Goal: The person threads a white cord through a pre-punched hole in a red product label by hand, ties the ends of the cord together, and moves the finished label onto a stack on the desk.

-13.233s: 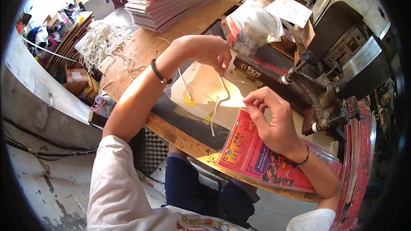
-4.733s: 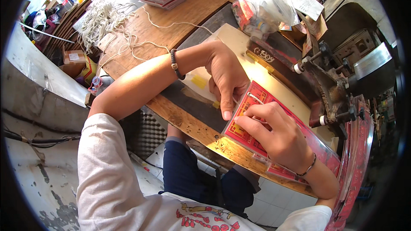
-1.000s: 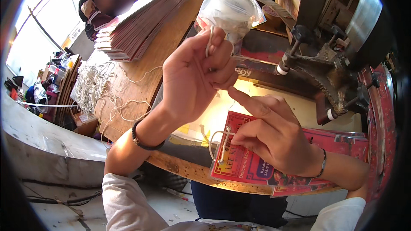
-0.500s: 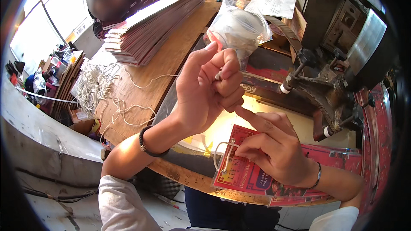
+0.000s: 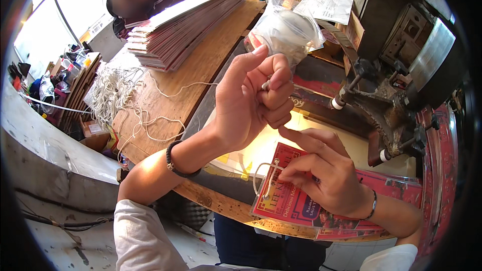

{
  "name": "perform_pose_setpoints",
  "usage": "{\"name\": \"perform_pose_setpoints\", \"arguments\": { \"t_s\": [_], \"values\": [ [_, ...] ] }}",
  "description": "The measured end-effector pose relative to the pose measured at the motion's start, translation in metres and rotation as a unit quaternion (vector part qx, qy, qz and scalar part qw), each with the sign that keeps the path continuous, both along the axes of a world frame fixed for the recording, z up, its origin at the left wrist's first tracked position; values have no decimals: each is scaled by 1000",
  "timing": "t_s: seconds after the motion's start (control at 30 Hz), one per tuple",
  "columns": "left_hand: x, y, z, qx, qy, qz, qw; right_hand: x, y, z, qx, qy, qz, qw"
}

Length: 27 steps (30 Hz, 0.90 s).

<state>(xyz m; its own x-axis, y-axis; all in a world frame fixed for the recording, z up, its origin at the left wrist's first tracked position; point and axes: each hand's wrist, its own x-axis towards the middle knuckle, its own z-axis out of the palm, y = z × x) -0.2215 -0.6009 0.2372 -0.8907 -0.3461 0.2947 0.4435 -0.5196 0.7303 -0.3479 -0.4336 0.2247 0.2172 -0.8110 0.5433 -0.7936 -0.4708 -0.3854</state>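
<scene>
A red printed sheet with a clear glossy cover lies at the front edge of the work table. Two metal eyelets sit along its left end, and a white cord loops through them. My right hand is over this sheet, thumb and a finger closed on the cord by the upper eyelet. Its index finger stretches toward my left hand, which is raised above the table with the thumb up. The left fingers are curled around a small white bit that looks like cord end; most of it is hidden.
A tall stack of red-edged sheets and a bundle of white cords are on the wooden table. A plastic bag stands behind my left hand. A metal machine rises at right. Another person sits at far left.
The view has shifted slightly, so the table things appear a little further right. Both hands keep nearly the same pose, and the cord loop remains in the eyelets.
</scene>
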Motion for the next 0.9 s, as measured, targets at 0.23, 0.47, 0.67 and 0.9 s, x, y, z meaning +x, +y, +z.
{"name": "perform_pose_setpoints", "arguments": {
  "t_s": [0.23, 0.47, 0.67, 0.9],
  "values": [
    [-1, 1, -2, -8, 1, 4, 1000, 0, 0, 1, -5, -18, -12, 1000],
    [-2, -2, -5, -16, -2, -5, 1000, -2, 1, 1, -4, -9, -18, 1000],
    [-1, -1, -4, -20, 1, -6, 1000, -1, 1, 2, -12, -5, -11, 1000],
    [-2, -2, -5, -27, 8, -17, 999, -1, -1, 1, 6, -5, 4, 1000]
  ]
}}
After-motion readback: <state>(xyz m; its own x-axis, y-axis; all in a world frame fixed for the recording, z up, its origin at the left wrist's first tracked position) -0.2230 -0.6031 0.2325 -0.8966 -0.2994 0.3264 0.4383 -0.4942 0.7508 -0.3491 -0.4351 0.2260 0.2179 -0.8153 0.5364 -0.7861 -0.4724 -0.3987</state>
